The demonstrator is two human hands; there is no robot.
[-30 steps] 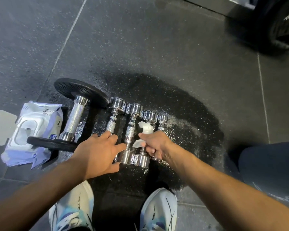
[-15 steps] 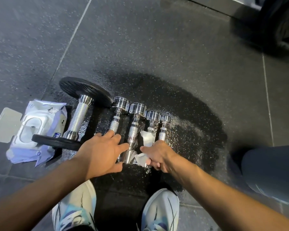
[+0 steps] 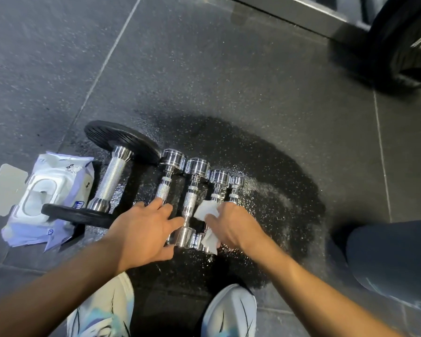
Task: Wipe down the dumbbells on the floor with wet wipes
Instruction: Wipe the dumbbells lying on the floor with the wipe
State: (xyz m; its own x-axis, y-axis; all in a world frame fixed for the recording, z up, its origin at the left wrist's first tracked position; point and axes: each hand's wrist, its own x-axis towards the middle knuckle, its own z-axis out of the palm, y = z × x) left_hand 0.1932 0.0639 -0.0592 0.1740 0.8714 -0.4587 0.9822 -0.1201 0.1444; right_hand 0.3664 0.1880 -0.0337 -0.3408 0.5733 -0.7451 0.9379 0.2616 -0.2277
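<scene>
The four small dumbbells (image 3: pixel 197 166) lie side by side on the floor (image 3: pixel 204 69), just in front of my feet. They are shiny metal, with fat round ends and a thin bumpy bar in the middle. I am working on the third dumbbell (image 3: pixel 219 177), counting from my left. My right hand (image 3: pixel 233 224) has its fingers curled round the wet wipe (image 3: pixel 206 211), and the wipe is pressed on the bar of that dumbbell. A bit of the wipe hangs out under my hand by the near end.

My left hand (image 3: pixel 141 229) lies flat over the near part of the first dumbbell (image 3: pixel 163 188). Its fingers are spread out and hold nothing. One fingertip touches the bar of the second dumbbell (image 3: pixel 191 198).

I think these little ones are hard and heavy for how small they are. They are round, so they can roll, and wet metal is slippery. The bumpy bar looks like the best place to hold, because fingers should not slide there. The wipe is soft and floppy and could tear on the bumps, so I should rub and not pull hard.

A big dumbbell (image 3: pixel 112 181) with black plates lies just left of the row. It looks a lot heavier. Beside it is the pack of wipes (image 3: pixel 46 198) with its lid open. The floor round the row has a dark wet patch (image 3: pixel 265 178). My shoes (image 3: pixel 229 310) are below.
</scene>
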